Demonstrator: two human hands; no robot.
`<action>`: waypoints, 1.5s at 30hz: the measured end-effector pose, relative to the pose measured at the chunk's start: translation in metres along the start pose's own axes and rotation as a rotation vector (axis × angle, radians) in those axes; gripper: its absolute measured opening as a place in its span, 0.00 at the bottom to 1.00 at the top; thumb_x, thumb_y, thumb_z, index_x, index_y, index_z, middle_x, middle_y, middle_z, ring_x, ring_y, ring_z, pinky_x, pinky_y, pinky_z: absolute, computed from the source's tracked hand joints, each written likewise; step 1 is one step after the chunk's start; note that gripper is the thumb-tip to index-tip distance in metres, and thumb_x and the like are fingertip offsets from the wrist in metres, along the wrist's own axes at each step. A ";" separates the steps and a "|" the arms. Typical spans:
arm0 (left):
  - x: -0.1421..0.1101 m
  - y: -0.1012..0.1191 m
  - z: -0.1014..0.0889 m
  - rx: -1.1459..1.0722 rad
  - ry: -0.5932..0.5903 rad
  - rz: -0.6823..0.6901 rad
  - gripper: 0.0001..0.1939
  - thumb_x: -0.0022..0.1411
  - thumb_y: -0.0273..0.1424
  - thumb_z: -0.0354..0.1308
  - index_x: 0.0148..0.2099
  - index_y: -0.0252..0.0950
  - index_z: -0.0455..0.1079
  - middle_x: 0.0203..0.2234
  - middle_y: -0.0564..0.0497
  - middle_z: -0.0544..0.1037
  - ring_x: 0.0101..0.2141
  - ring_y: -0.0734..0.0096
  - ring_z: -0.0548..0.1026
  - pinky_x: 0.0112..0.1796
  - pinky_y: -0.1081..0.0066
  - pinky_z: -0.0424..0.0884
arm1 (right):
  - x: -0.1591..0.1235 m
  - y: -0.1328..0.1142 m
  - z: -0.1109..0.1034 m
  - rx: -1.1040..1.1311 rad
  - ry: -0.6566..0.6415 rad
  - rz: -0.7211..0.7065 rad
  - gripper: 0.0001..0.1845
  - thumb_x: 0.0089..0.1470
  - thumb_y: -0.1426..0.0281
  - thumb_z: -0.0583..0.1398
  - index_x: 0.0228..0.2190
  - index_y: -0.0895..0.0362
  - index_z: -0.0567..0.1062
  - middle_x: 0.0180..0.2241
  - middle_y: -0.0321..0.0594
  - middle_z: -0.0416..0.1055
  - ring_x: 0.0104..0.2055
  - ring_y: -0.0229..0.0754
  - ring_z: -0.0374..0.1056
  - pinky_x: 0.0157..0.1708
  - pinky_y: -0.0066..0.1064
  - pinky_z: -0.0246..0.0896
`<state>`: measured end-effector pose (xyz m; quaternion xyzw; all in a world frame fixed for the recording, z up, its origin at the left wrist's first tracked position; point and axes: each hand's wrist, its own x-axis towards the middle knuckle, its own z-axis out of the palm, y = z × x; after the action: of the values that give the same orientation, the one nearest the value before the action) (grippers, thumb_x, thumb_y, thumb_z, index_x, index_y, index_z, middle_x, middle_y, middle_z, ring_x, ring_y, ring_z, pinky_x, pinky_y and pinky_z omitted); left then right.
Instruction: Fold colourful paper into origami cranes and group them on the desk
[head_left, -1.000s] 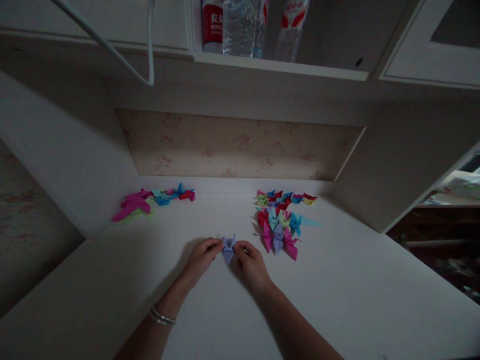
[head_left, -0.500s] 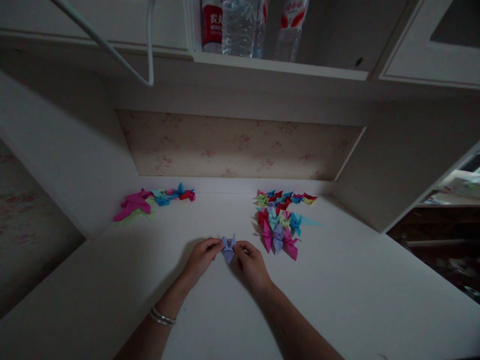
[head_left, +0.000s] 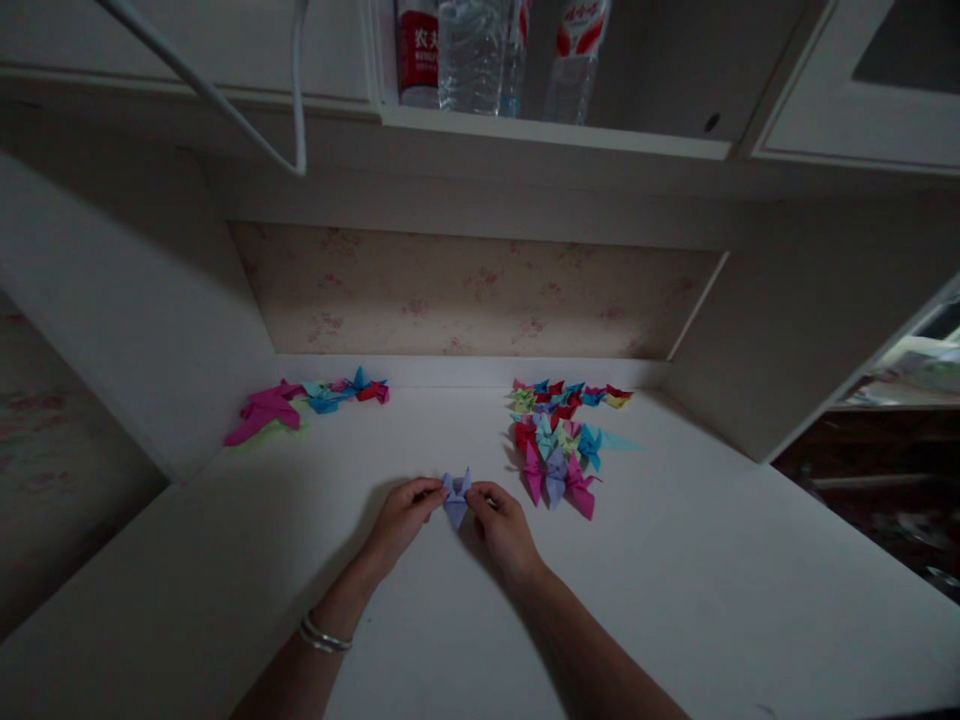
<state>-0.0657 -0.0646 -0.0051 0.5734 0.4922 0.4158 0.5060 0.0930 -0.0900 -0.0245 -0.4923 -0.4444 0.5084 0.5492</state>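
Note:
A small lavender folded paper piece (head_left: 456,508), shaped like an origami crane, is pinched between both hands just above or on the white tabletop; I cannot tell which. My left hand (head_left: 405,515) grips its left side between thumb and fingers. On the opposite side, my right hand (head_left: 504,528) pinches the right edge the same way. Two points of the paper stick up between the fingertips. To the right of my right hand stands a cluster of colourful paper cranes, with a lavender crane (head_left: 555,478) and a magenta crane (head_left: 580,488) at its front.
More folded paper lies at the back left, including a large magenta piece (head_left: 266,410) and a blue one (head_left: 326,398). The white table (head_left: 712,580) ends at a floral back panel (head_left: 480,295). Plastic bottles (head_left: 471,60) stand on the shelf overhead, beside a bent white cable (head_left: 225,108).
Both hands keep their hold on the lavender paper, with almost no movement. The whole view has shifted very slightly.

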 end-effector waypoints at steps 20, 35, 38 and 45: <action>0.002 -0.008 0.000 -0.008 0.048 0.030 0.21 0.50 0.48 0.62 0.36 0.33 0.74 0.17 0.56 0.70 0.19 0.75 0.64 0.20 0.75 0.56 | 0.002 0.004 -0.001 -0.005 -0.006 -0.005 0.15 0.49 0.57 0.61 0.29 0.58 0.75 0.13 0.27 0.59 0.16 0.32 0.52 0.16 0.24 0.43; 0.001 -0.008 0.000 -0.033 0.025 0.054 0.19 0.53 0.41 0.62 0.43 0.33 0.71 0.25 0.54 0.73 0.22 0.77 0.66 0.21 0.77 0.57 | 0.007 0.011 0.000 0.020 -0.032 -0.015 0.14 0.49 0.58 0.61 0.29 0.58 0.74 0.14 0.27 0.59 0.16 0.31 0.52 0.16 0.23 0.44; 0.000 -0.006 0.000 -0.079 0.012 0.064 0.24 0.52 0.39 0.63 0.50 0.34 0.68 0.27 0.55 0.72 0.21 0.78 0.66 0.20 0.77 0.57 | 0.008 0.011 -0.001 0.014 -0.030 -0.016 0.13 0.50 0.59 0.61 0.29 0.58 0.74 0.14 0.28 0.60 0.16 0.31 0.53 0.16 0.23 0.45; 0.000 -0.009 0.002 -0.036 0.018 0.031 0.20 0.53 0.39 0.62 0.44 0.32 0.70 0.21 0.57 0.70 0.20 0.76 0.65 0.20 0.77 0.56 | 0.007 0.007 -0.001 0.017 -0.030 0.008 0.13 0.49 0.60 0.60 0.29 0.57 0.74 0.13 0.26 0.58 0.15 0.31 0.52 0.16 0.24 0.45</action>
<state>-0.0654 -0.0649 -0.0145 0.5682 0.4803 0.4376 0.5050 0.0935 -0.0833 -0.0316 -0.4818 -0.4464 0.5215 0.5446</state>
